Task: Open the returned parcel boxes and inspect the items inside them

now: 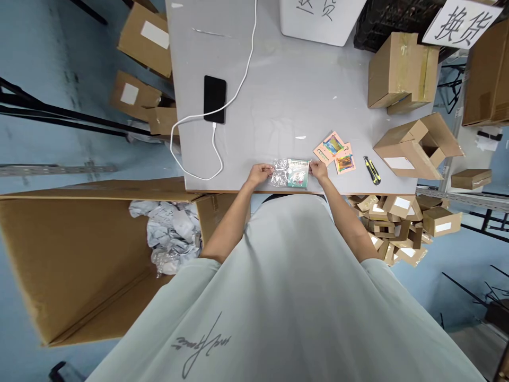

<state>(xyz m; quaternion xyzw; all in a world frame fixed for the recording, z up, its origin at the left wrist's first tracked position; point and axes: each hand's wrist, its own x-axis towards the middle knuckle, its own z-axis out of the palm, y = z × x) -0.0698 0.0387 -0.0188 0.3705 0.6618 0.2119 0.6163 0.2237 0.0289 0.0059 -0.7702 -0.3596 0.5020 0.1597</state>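
Note:
A small clear plastic packet (pixel 291 173) with a green printed card inside lies at the near edge of the grey table (pixel 278 95). My left hand (pixel 260 173) pinches its left, crinkled end with closed fingers. At the packet's right edge my right hand (pixel 318 169) is closed on it as well. Two pink cards with colourful pictures (pixel 336 152) lie just right of my right hand. A black and yellow utility knife (pixel 372 170) rests beyond them.
A black phone (pixel 214 98) on a white cable (pixel 214 143) lies at the table's left. Cardboard boxes (pixel 401 69) and an open small box (pixel 417 148) stand at the right. A large open carton (pixel 79 254) with crumpled wrapping sits on the floor at left; small boxes (pixel 401 223) are piled at right.

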